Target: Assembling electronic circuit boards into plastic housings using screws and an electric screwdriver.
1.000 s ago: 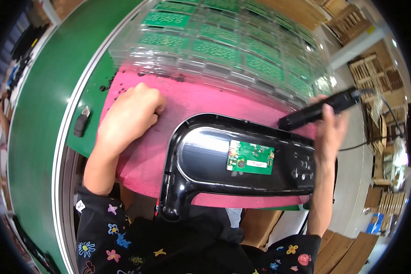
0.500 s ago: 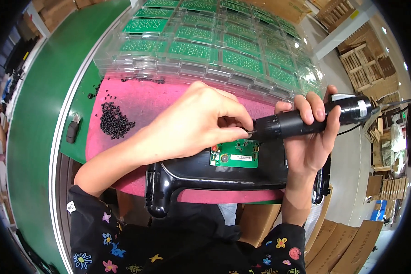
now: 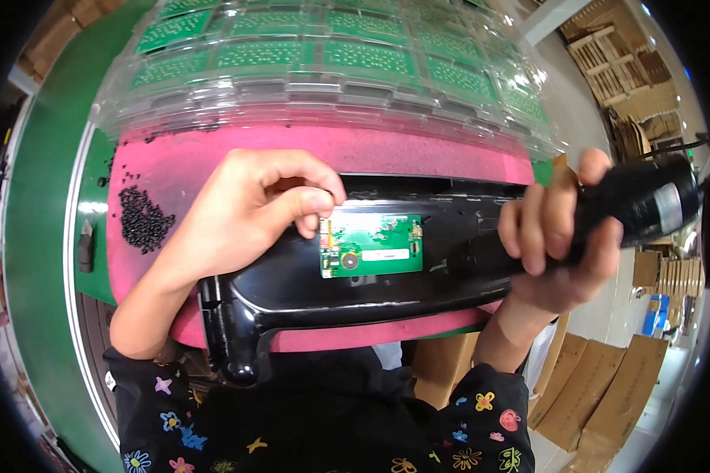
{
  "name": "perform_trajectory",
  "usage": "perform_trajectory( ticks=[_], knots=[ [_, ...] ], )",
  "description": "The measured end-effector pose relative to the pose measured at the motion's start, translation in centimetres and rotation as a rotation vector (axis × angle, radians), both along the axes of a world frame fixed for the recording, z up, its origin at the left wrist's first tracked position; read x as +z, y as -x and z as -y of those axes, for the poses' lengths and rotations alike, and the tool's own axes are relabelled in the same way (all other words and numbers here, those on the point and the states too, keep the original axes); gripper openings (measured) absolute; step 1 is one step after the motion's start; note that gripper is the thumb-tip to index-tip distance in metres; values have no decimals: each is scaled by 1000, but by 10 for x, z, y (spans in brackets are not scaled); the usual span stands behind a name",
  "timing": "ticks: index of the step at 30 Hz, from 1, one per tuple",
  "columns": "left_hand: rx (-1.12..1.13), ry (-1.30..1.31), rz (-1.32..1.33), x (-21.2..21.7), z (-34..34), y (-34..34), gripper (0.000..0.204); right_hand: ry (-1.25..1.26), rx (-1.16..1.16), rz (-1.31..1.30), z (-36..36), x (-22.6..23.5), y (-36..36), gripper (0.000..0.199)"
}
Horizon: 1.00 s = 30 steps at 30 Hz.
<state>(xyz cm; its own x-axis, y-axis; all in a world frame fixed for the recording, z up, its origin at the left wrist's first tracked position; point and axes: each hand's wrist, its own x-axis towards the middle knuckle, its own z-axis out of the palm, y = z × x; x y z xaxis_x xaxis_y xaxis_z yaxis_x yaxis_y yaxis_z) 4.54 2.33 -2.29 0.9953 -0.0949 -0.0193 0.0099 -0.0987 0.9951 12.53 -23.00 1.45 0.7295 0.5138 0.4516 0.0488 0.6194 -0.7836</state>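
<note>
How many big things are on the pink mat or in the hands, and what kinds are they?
Green circuit board on the housing: 1
Black plastic housing: 1
Black electric screwdriver in the right hand: 1
Pile of small black screws on the pink mat: 1
Total: 4
The left hand pinches at the board's corner.

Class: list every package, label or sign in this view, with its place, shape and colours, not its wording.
Clear blister trays: top, rows of green boards.
White label: small strip on green circuit board.
Pale band: around black screwdriver.
Brown cartons: lower right, flat.
</note>
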Motion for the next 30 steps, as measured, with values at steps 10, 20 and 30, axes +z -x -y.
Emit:
perform_trajectory(
  ticks=[10, 20, 30],
  knots=[
    [-32, 14, -101, -4, 7, 5, 6, 486, -533, 170, -13, -12, -18, 31],
    [-129, -94, -59, -7, 7, 7, 8, 23, -187, 78, -3, 0, -1, 23],
    [-185, -158, -10, -6, 4, 7, 16, -237, 1, -10, -28, -3, 26, 31]
  ],
)
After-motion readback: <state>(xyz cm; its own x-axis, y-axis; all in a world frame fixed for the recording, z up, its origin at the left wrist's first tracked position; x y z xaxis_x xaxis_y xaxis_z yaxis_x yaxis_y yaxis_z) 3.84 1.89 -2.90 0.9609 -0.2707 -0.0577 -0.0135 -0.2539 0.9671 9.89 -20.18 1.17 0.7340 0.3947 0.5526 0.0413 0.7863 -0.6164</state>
